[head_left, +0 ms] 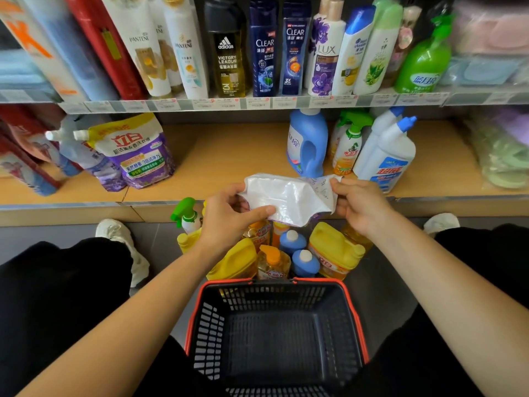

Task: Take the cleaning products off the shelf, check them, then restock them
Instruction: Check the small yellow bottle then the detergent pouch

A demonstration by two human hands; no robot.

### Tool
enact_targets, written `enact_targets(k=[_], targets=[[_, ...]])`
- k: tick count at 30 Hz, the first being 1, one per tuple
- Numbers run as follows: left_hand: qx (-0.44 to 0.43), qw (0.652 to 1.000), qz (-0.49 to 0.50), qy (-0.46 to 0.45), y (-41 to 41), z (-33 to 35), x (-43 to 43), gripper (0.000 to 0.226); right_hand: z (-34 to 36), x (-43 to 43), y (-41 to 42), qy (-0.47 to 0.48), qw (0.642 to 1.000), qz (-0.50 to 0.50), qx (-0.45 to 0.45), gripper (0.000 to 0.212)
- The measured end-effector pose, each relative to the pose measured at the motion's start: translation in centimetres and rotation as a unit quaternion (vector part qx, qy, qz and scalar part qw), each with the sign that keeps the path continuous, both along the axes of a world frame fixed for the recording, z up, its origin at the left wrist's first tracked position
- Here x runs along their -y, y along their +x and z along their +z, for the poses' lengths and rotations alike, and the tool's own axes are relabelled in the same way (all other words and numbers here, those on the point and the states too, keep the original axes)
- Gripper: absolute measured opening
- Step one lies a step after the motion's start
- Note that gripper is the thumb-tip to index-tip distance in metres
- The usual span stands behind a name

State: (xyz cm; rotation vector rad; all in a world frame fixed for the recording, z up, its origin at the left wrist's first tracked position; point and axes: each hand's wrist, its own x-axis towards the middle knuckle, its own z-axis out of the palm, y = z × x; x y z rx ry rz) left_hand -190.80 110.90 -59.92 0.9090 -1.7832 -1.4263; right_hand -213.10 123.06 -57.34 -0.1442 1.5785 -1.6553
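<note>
Left hand (229, 216), right hand (357, 204) grip pouch (289, 196) above bottles (286, 253).

The wooden lower shelf (229, 156) carries a purple refill pouch (137, 156) at the left, and at the right a blue detergent jug (307, 141), a green-triggered spray bottle (347, 144) and white toilet-cleaner bottles (386, 153) standing close together. On the grey floor (160, 242) stand yellow bottles (335, 250) just beyond a basket (209, 333)
</note>
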Motion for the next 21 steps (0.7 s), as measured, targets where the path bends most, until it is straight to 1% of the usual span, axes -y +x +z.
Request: enact_targets(k=[3, 7, 9, 11, 12, 14, 18, 19, 21], targets=[[-0.005, 1.0, -0.004, 0.005, -0.1, -0.1, 0.3, 0.033, 0.1, -0.1, 0.0, -0.006, 1.0, -0.005, 0.006, 0.028], [0.004, 1.0, -0.01, 0.022, 0.2, -0.1, 0.6, 0.037, 0.4, -0.2, -0.2, -0.019, 1.0, 0.0, -0.025, 0.02], [0.005, 0.999, -0.033, 0.02, 0.5, -0.2, 0.5, 0.028, 0.4, -0.2, -0.3, -0.025, 0.996, 0.002, -0.08, 0.017], [0.007, 0.997, -0.07, 0.014, 1.0, -0.6, 0.6, 0.018, 0.7, -0.3, -0.4, -0.031, 0.986, 0.015, -0.164, 0.011], [0.01, 0.996, -0.092, 0.022, 1.2, -0.8, 0.6, 0.018, 0.9, -0.3, -0.5, -0.038, 0.978, 0.023, -0.203, 0.014], [0.015, 0.986, -0.156, 0.061, 1.7, -1.3, 0.8, 0.025, 1.4, -0.4, -0.7, -0.057, 0.967, 0.03, -0.248, 0.02], [0.027, 0.941, -0.296, 0.165, 2.8, -1.6, 1.1, 0.05, 2.0, -0.5, -1.0, -0.072, 0.954, 0.05, -0.286, 0.021], [0.041, 0.928, -0.324, 0.181, 3.0, -1.6, 1.2, 0.055, 2.1, -0.6, -1.1, -0.075, 0.952, 0.056, -0.291, 0.023], [0.099, 0.907, -0.363, 0.189, 3.2, -1.6, 1.5, 0.057, 2.3, -0.9, -1.0, -0.081, 0.944, 0.066, -0.312, 0.022]])
